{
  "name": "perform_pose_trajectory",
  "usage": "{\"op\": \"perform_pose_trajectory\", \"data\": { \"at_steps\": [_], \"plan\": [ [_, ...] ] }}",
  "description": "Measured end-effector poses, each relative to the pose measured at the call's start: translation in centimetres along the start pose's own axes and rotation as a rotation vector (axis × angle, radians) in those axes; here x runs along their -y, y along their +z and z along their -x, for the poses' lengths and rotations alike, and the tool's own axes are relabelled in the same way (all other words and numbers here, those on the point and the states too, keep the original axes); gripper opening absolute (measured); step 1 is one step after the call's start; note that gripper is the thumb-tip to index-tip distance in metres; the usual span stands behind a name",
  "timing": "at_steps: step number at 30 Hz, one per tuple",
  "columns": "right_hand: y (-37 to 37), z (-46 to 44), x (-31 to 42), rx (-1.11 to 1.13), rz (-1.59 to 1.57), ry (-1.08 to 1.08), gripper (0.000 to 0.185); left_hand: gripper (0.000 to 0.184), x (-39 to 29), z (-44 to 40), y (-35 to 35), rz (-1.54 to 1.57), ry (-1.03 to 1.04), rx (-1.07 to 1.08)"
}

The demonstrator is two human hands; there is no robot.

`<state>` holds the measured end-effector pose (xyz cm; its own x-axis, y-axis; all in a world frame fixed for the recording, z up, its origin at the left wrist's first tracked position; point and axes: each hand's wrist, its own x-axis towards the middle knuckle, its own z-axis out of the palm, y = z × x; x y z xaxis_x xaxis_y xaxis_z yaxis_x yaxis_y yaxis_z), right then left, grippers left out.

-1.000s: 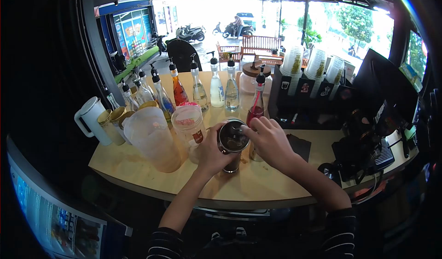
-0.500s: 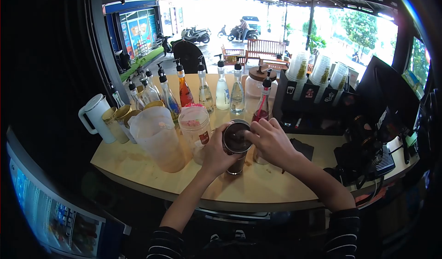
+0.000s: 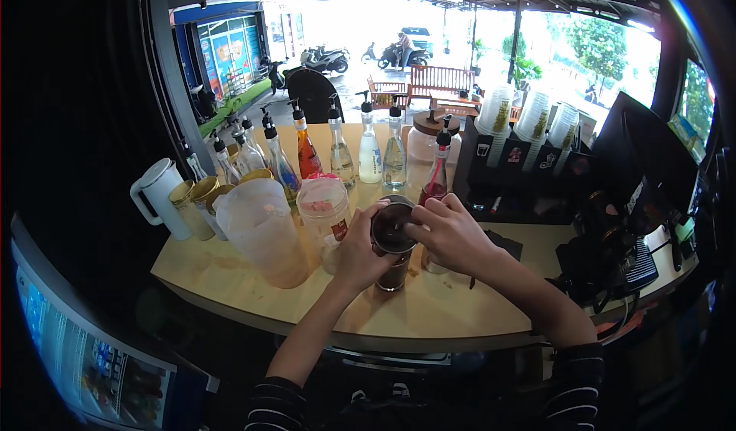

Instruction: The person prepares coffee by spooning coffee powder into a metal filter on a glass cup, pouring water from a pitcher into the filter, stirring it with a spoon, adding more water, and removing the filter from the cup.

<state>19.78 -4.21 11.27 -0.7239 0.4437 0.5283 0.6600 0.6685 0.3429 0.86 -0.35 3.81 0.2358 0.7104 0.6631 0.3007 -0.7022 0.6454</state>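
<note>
A tall glass [image 3: 391, 275] of dark brown drink stands upright near the front of the counter. Around its upper left side wraps my left hand [image 3: 359, 248], fingers closed on it. My right hand [image 3: 450, 234] is closed in a pinch over the right side of the rim, its fingertips at the dark liquid [image 3: 392, 220]. Whatever the pinch holds is mostly hidden by the fingers. Just behind the right hand rises a pump bottle [image 3: 437, 178] of red syrup. Left of the glass is a clear jar [image 3: 320, 205] with a pinkish top.
A frosted pitcher [image 3: 264, 235] and a white jug [image 3: 159, 193] occupy the counter's left. Several pump bottles [image 3: 343, 159] line the back, beside a wooden-lidded jar [image 3: 434, 143]. Stacked plastic cups [image 3: 533, 116] sit in a black holder [image 3: 510, 178]; dark equipment [image 3: 598, 239] fills the right.
My right hand has shifted very slightly at the rim of the glass. My left hand keeps its hold, and the glass stays in place.
</note>
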Motion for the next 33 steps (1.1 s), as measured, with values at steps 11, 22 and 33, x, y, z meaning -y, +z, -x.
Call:
{"op": "perform_pose_trajectory", "data": {
  "at_steps": [11, 22, 33],
  "plan": [
    [-0.2, 0.18, -0.23, -0.038, 0.044, -0.052, 0.023, 0.078, 0.31, 0.02, 0.0, 0.016, 0.035, 0.0],
    [-0.73, 0.27, -0.16, 0.017, -0.002, 0.093, 0.019, 0.077, 0.27, 0.08, 0.19, -0.032, 0.038, 0.002],
    [-1.08, -0.05, -0.39, 0.061, 0.02, 0.054, 0.027, 0.078, 0.05, 0.29, 0.23, -0.086, 0.061, 0.0]
  ]
}}
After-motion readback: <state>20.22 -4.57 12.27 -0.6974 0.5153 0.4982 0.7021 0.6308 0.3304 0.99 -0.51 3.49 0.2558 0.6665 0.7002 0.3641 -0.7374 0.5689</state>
